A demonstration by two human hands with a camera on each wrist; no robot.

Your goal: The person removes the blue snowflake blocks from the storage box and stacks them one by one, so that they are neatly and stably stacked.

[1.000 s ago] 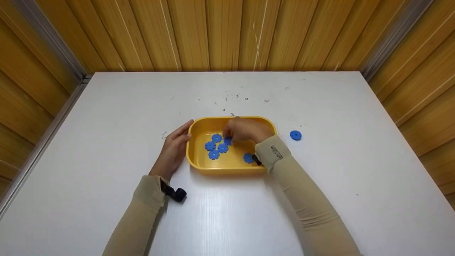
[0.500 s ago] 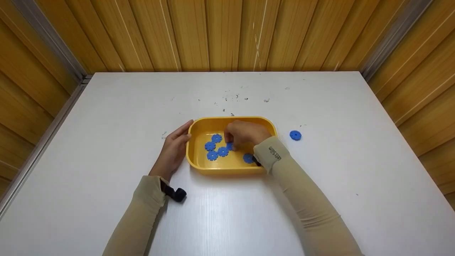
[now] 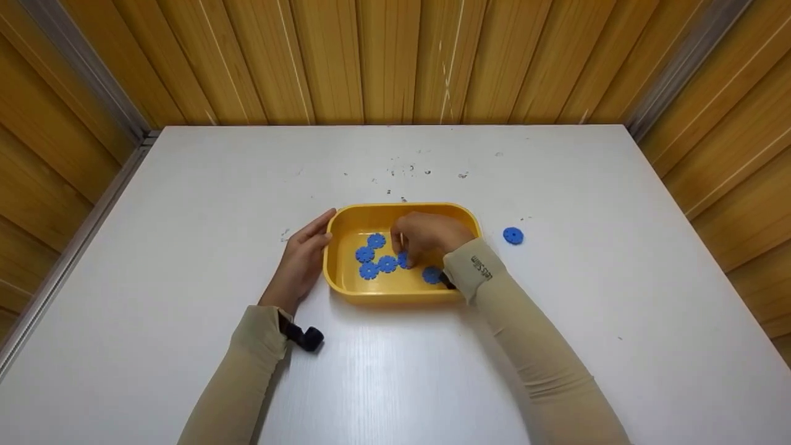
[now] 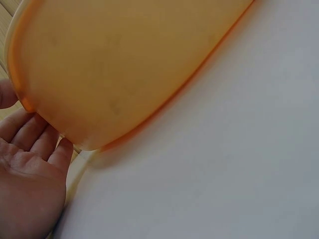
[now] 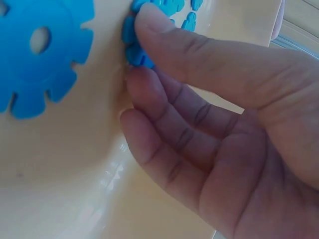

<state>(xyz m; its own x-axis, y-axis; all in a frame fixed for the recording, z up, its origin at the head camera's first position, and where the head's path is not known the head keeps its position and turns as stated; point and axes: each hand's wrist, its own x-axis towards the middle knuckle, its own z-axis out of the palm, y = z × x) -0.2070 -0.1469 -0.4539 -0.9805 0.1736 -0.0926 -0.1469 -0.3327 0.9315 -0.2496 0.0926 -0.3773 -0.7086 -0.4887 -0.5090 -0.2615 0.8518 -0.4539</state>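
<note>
— Shifted since half a second ago: the right hand and the blue notched disc it pinches, both slightly nearer the person, inside a yellow plastic tray.

— How does that grip hold it?

— Closed on the disc's edge, thumb on it, other fingers curled in behind; the forefinger is mostly hidden. An edge hold seems to suit so flat a piece.

— And the left hand?

— Not clasped: nearly straight fingers lie along the left end's outer wall, thumb at the rim, probably to steady the tray.

— Where are the other discs?

— Four make a bent row just left of the pinched one; whether they interlock or merely touch, I cannot tell. One lone disc lies toward the near right corner, partly behind a black wrist camera. Another, the outside disc, sits right of the tray on the white surface.
</note>
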